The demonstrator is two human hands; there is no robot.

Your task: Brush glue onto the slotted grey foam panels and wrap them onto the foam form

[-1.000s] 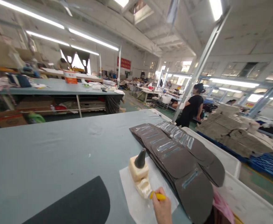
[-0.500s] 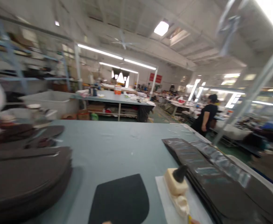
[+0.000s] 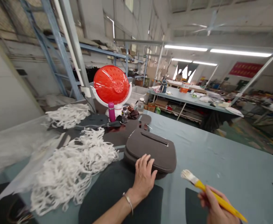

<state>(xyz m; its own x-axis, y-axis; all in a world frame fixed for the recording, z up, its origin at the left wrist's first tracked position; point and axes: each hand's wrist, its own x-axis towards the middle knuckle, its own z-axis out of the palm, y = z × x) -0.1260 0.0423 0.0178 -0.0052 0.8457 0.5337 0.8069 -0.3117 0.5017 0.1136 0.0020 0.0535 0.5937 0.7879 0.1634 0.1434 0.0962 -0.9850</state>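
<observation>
My left hand [image 3: 144,175] lies flat, fingers spread, on the near edge of a stack of dark brown slotted pieces [image 3: 151,149] on the grey-blue table [image 3: 220,155]. A bracelet sits on that wrist. My right hand [image 3: 214,207] at the lower right is closed round a yellow-handled brush [image 3: 207,191], whose pale bristles point up and left above the table. A dark mat [image 3: 110,194] lies under my left forearm. A second dark piece [image 3: 193,202] lies just left of my right hand.
Heaps of white strips [image 3: 73,169] cover the table's left side. Behind the stack stand a red fan [image 3: 111,85], a pink bottle [image 3: 111,112] and small jars. Blue shelving rises at the left. Another work table [image 3: 187,96] with a distant person lies beyond.
The view has swung far to the left, away from the glue bottle and the fanned row of dark pieces. My left hand has come into view on the brown stack. The brush is now lifted.
</observation>
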